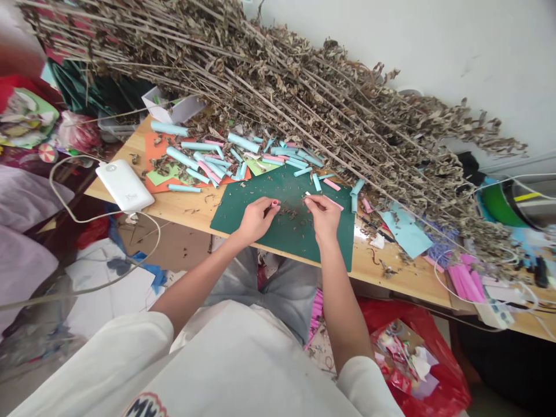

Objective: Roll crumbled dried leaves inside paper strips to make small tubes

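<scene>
White shirt (243,365) nearest, below both hands. Work surface: wooden desk (180,209), with one green mat (286,240) under the hands, strewn with dry crumbs (289,214). Pale wall (412,40) beyond. Mass of dried stems (260,69), leaves withered, runs beyond the hands from far left to far right, over the back of the desk.

Containers: one red plastic bag (452,362), below and right of the right hand, holding wrappers (400,381) and paper scraps (420,365); one open white box (187,110), beyond and left of the left hand, contents mostly hidden.

Counts. Hands, two: left hand (256,220) grips one small pink paper roll (275,203) between thumb and fingers, above the mat; right hand (325,217) pinches one pale-tipped piece (307,194), remainder hidden. Blue paper rolls (243,142): well over a dozen, overlapping, exact number unreadable; heaped beyond both hands, mostly leftward. Pink rolls (331,184): several, among and beside these. Power bank (125,184): one, left of the left hand. Blue sheet (406,230): one, right of the right hand.
</scene>
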Action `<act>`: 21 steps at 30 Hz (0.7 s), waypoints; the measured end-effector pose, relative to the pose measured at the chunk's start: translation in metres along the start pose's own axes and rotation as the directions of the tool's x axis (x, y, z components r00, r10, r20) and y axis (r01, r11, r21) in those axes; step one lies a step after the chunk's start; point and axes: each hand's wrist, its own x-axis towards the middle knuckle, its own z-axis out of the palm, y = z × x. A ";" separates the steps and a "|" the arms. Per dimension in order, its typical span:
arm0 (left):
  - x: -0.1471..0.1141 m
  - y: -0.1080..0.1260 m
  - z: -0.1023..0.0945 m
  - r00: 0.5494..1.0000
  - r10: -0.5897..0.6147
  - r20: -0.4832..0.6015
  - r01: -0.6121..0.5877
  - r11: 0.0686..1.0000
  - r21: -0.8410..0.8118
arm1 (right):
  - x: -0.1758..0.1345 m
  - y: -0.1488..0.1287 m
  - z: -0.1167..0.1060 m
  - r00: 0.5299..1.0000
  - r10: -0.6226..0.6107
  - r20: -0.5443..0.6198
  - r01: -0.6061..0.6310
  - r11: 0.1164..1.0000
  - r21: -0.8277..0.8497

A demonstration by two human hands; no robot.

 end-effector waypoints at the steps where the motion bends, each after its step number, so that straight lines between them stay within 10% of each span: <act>1: 0.004 0.004 0.000 1.000 0.005 0.006 -0.005 1.000 0.010 | -0.002 -0.001 0.001 0.996 0.079 -0.028 -0.077 0.993 0.087; 10: 0.036 0.018 0.017 0.981 0.079 0.175 -0.087 0.995 0.040 | -0.016 -0.012 0.022 0.932 0.362 -0.032 -0.300 0.816 0.494; 21: 0.048 0.000 0.017 0.975 0.083 0.204 -0.111 0.985 0.134 | -0.011 -0.003 0.018 0.955 0.244 -0.170 -0.171 0.918 0.359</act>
